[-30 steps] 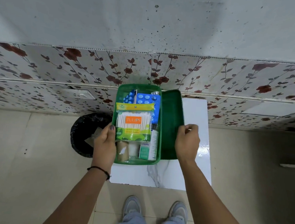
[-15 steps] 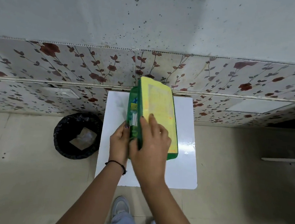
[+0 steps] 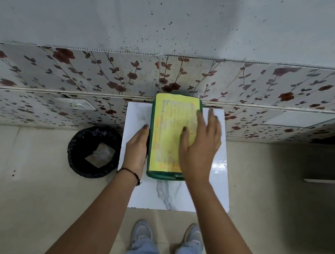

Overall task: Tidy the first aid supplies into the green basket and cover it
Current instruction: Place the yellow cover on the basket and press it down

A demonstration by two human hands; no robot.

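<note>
The green basket [image 3: 164, 176] sits on the white marble-patterned table [image 3: 177, 194], against the wall. Its lid [image 3: 168, 131], green with a yellow printed label on top, lies flat over the basket and hides the supplies inside. My left hand [image 3: 137, 150] rests against the basket's left side, fingers along the wall of it. My right hand [image 3: 199, 148] lies flat on the lid's right half with the fingers spread.
A black-lined waste bin [image 3: 94, 152] with paper inside stands on the floor left of the table. The flowered wall panel [image 3: 86, 75] rises directly behind the table. My shoes [image 3: 194, 233] are at the table's near edge.
The lid swung from lying open at the right, through upright, down onto the basket. My right hand went from gripping its edge to lying flat on top. The left hand stayed at the basket's left side.
</note>
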